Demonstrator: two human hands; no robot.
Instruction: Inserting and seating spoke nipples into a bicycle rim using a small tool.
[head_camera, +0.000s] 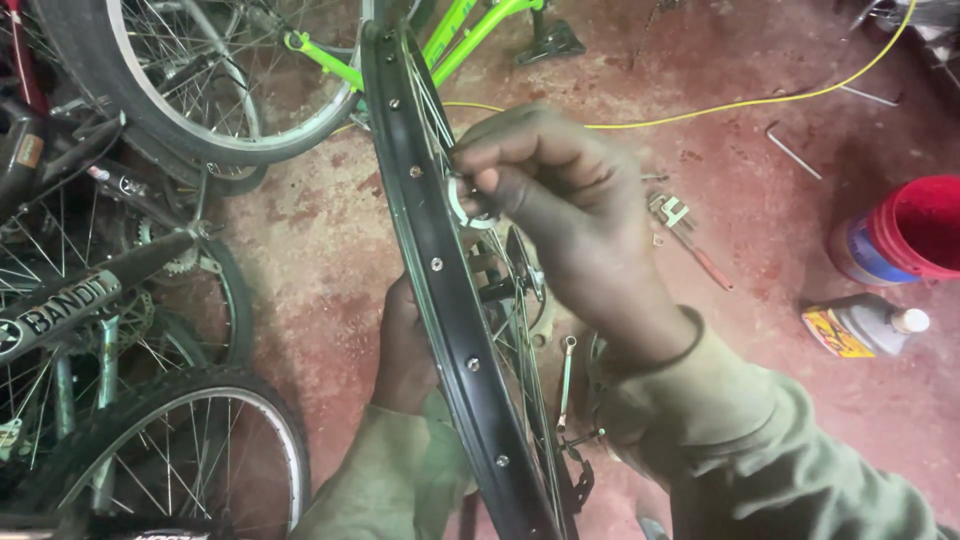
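Left hand (405, 350) clamped on bare black rim (440, 290), right hand (560, 200) pinching round spoke wrench (470, 200); judgement: seat it squarely on the nipple, use small even turns.

I see a stained red concrete floor (310, 250) bearing a yellow cable (760, 100), an Allen key (793, 150), a red-handled wrench (690, 235), a red bucket (905, 232) and a grey oil bottle (865, 325).

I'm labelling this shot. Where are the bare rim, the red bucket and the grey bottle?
rim (437, 265), head view, inner black band.
red bucket (925, 225), head view, red inside wall.
grey bottle (870, 325), head view, its side.
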